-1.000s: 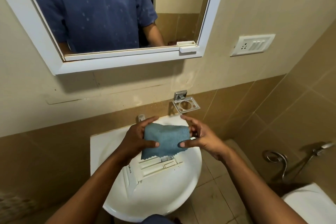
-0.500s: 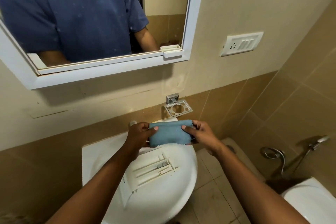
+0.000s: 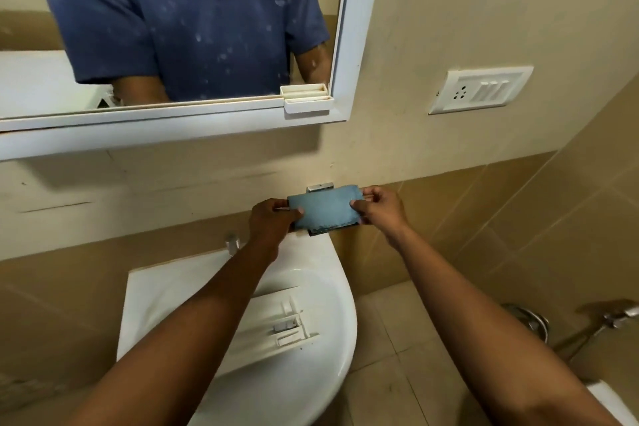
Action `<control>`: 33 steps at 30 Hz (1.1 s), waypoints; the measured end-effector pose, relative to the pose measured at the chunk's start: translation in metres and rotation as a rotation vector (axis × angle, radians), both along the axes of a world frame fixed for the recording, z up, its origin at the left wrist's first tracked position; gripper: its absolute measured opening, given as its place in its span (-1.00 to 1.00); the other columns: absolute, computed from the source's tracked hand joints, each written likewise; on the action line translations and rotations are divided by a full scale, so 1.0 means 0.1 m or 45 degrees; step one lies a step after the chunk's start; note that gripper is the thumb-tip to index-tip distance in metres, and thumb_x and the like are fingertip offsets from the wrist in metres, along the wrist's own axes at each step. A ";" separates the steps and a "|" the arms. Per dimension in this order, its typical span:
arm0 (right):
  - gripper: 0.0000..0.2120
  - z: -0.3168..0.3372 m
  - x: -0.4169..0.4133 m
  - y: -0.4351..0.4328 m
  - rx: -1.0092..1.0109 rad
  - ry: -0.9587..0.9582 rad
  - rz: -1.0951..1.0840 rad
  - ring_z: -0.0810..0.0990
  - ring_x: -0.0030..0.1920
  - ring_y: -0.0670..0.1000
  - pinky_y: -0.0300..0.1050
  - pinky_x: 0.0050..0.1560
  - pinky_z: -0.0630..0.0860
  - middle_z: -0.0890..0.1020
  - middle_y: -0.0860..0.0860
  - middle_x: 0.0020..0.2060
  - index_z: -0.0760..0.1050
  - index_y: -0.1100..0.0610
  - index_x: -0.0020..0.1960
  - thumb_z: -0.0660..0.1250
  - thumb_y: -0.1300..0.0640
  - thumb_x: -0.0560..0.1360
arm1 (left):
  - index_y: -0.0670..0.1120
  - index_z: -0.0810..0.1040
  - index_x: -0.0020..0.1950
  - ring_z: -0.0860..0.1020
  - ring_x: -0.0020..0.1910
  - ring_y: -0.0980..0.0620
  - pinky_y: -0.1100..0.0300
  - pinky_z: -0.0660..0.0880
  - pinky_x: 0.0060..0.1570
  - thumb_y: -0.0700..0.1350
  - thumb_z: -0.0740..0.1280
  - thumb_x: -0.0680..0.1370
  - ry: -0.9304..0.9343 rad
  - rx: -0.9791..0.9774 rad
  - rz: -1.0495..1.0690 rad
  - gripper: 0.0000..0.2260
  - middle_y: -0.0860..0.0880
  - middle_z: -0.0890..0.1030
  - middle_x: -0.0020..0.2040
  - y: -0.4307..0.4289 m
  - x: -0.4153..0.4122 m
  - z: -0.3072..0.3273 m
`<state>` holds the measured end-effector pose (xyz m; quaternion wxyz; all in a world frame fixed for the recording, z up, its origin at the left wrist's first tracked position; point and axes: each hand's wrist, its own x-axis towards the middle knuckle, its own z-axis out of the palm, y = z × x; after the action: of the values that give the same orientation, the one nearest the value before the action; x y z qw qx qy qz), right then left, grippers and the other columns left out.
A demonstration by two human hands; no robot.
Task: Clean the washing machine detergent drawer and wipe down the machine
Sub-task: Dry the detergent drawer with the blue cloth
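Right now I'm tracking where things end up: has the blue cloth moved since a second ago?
Yes. The blue cloth rose from above the sink to the chrome wall holder, which it now covers.

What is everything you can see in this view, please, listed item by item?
Mirror: one, white-framed, upper left.
Switch plate: one, white, right of the mirror.
Sink: one, white, bottom centre.
Detergent drawer: one, white, lying in the sink.
Cloth: one, blue, folded, held up above the sink.
Metal holder: one, silver, wall-mounted, behind the cloth.
Spray hose: one, silver, lower right.
Left hand: one, pinching the cloth's left end.
Right hand: one, pinching the cloth's right end.
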<state>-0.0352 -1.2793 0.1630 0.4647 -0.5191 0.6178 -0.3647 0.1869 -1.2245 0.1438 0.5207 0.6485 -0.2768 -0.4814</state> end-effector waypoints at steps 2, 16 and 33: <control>-0.88 -0.16 0.01 -0.05 0.030 0.138 0.003 0.68 -0.10 0.15 0.12 -0.02 0.69 0.69 0.14 -0.12 0.60 0.24 -0.06 0.53 0.25 0.48 | -0.32 0.59 0.16 0.67 0.01 -0.23 -0.02 0.67 -0.01 -0.35 0.55 0.46 0.054 0.078 0.054 -0.69 -0.25 0.64 0.07 0.00 -0.06 -0.09; -0.82 -0.29 0.07 0.14 0.026 0.063 -0.238 0.66 0.13 0.09 0.18 0.20 0.63 0.67 0.06 0.10 0.59 0.12 0.20 0.37 0.13 0.61 | -0.14 0.61 0.03 0.69 -0.19 -0.11 0.05 0.68 -0.25 -0.18 0.39 0.62 0.082 0.069 -0.147 -0.97 -0.22 0.70 -0.03 0.26 0.20 -0.31; -0.79 -1.12 1.13 1.89 0.370 -0.068 -0.401 0.71 -0.04 0.13 0.05 -0.08 0.72 0.68 0.06 -0.02 0.60 0.14 0.14 0.27 0.28 0.58 | -0.25 0.42 0.36 0.56 0.22 -0.31 -0.11 0.57 0.19 0.21 0.46 0.49 -0.811 0.824 -0.012 -0.33 -0.25 0.55 0.25 1.92 1.22 -0.83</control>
<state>0.0783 -1.0903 0.0509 0.4881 -0.3336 0.7248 -0.3537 0.3085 -1.0330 0.0612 0.1778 0.8924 -0.2614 -0.3219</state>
